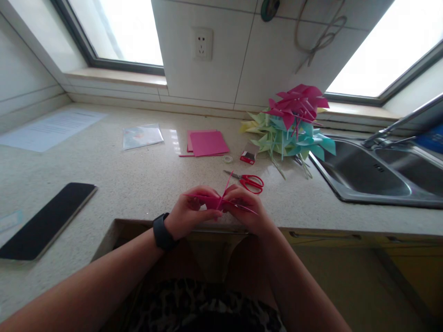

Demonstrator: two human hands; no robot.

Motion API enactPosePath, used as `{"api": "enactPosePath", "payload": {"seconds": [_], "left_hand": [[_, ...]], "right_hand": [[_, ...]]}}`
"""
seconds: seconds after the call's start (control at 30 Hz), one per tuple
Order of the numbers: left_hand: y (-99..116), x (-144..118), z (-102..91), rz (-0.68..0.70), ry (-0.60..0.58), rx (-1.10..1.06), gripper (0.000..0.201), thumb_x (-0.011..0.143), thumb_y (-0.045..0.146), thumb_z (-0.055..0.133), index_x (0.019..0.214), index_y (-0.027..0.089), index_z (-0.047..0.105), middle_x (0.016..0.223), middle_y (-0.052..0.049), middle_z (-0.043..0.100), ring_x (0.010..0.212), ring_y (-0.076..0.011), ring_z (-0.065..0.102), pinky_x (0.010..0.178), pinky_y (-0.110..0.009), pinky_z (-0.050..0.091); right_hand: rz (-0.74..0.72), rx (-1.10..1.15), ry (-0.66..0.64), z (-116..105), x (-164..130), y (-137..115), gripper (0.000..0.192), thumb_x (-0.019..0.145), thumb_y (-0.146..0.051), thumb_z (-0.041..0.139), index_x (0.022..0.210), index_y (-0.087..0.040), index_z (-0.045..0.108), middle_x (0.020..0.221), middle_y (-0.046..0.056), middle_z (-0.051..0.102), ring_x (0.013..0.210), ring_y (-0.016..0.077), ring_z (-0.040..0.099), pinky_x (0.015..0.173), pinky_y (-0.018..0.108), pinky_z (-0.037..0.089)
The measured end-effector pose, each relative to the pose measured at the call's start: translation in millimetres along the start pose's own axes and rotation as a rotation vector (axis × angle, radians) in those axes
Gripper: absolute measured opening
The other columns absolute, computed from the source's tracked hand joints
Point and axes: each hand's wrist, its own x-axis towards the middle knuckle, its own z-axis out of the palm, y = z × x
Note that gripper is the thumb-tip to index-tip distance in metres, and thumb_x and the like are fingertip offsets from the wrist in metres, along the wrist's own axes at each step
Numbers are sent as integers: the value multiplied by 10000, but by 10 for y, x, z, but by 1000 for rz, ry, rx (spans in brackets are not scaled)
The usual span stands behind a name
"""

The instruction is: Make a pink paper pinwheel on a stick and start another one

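Observation:
Both hands meet at the counter's front edge, pinching one piece of pink paper (215, 201) with thin points sticking out to both sides. My left hand (191, 210), with a black watch on its wrist, grips the paper's left part. My right hand (246, 209) grips its right part. Just beyond my right hand lie red-handled scissors (249, 181). Further back sits a stack of pink paper sheets (206, 142).
A heap of finished pink, teal and yellow paper pinwheels (291, 123) stands beside the steel sink (367, 177). A small red box (248, 155) and tape roll (227, 159) lie near it. A black phone (46, 219), a printed sheet (51, 129) and a clear bag (141, 136) lie left.

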Motion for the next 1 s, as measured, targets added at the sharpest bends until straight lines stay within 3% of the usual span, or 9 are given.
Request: {"api": "enactPosePath", "payload": {"seconds": [0.57, 0.83, 1.0], "left_hand": [[43, -18, 12, -113, 79, -18, 310, 620, 128, 913, 861, 192, 729, 888, -12, 730, 782, -151, 688, 696, -251, 578], [-40, 14, -53, -244, 156, -103, 379, 566, 202, 952, 865, 164, 723, 743, 2, 733, 615, -131, 647, 583, -231, 526], [4, 38, -28, -314, 199, -179, 225, 704, 250, 884, 843, 142, 743, 817, -47, 776, 683, -143, 687, 679, -254, 551]], "right_hand": [[-33, -83, -3, 0, 9, -55, 252, 870, -150, 726, 1080, -289, 726, 994, 39, 664, 878, 169, 646, 707, 304, 527], [-11, -149, 124, 1, -7, -4, 182, 880, -172, 695, 1026, -274, 731, 953, 33, 699, 894, 189, 654, 783, 340, 533], [-3, -150, 194, -17, -3, -16, 92, 882, -221, 694, 959, -251, 737, 920, 36, 698, 854, 182, 654, 744, 324, 544]]}}
